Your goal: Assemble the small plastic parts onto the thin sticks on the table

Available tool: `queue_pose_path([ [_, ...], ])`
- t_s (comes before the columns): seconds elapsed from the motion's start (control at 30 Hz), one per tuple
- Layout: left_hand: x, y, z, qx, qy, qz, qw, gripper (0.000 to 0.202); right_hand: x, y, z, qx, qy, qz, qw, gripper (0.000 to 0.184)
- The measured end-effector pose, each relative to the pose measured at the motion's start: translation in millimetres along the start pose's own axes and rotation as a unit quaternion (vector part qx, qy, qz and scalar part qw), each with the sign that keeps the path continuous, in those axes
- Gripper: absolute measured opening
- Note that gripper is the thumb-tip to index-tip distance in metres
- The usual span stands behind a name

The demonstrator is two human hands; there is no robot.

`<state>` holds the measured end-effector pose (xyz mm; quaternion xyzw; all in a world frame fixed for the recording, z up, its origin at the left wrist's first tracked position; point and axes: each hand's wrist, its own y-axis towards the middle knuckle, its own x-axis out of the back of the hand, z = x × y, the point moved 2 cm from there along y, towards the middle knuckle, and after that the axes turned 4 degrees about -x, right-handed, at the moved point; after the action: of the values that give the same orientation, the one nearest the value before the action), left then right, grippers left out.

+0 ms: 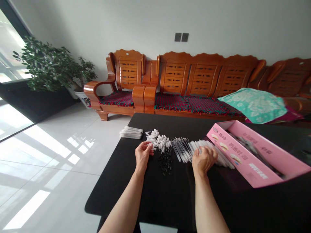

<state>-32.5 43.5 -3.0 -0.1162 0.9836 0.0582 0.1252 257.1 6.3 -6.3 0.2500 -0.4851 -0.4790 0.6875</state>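
My left hand [143,155] is closed in a pinch on a small white cap, partly covered by my fingers, beside a pile of white caps [161,142]. Just right of that hand lies a scatter of small black caps [165,163]. My right hand [204,159] rests over a row of whitish translucent tubes [222,157], its fingers bent and apart, with their tips partly hidden. Between my two hands, thin rods with dark ends [181,149] lie side by side. A stack of white capped sticks [131,132] sits at the table's far left edge.
A pink open cardboard box [243,155] with plastic bags inside stands on the black table [116,184] at the right. Behind are a wooden sofa [189,74] and a teal cloth [257,103]. Potted plants [53,68] stand by the window at left.
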Motion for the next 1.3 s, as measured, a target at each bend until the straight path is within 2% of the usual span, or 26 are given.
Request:
queue_pose_path([
  [0.17,8.6,3.5,5.8,-0.035,0.136,-0.029,0.990,0.032,0.4,-9.1,26.0,0.049,0.062,0.031,0.996,0.009],
  [0.3,11.4,5.1,5.3,-0.054,0.181,-0.041,0.981,0.028,0.1,-13.6,39.4,0.062,0.088,0.040,0.993,0.010],
  [0.53,10.6,10.4,9.9,-0.056,0.192,-0.026,0.979,0.030,1.8,-12.5,39.3,0.071,0.097,0.032,0.992,0.010],
  [0.83,13.4,9.2,-2.9,-0.085,0.259,-0.053,0.961,0.030,1.8,-12.7,40.9,0.080,0.102,0.031,0.991,0.008],
  [1.2,26.5,14.0,-5.1,-0.123,0.333,-0.115,0.928,0.028,-0.4,-15.4,39.1,0.069,0.111,0.047,0.990,0.009],
  [1.3,31.4,19.1,-5.8,-0.168,0.369,-0.132,0.905,0.033,0.9,-14.7,40.5,0.073,0.112,0.044,0.990,0.008],
])
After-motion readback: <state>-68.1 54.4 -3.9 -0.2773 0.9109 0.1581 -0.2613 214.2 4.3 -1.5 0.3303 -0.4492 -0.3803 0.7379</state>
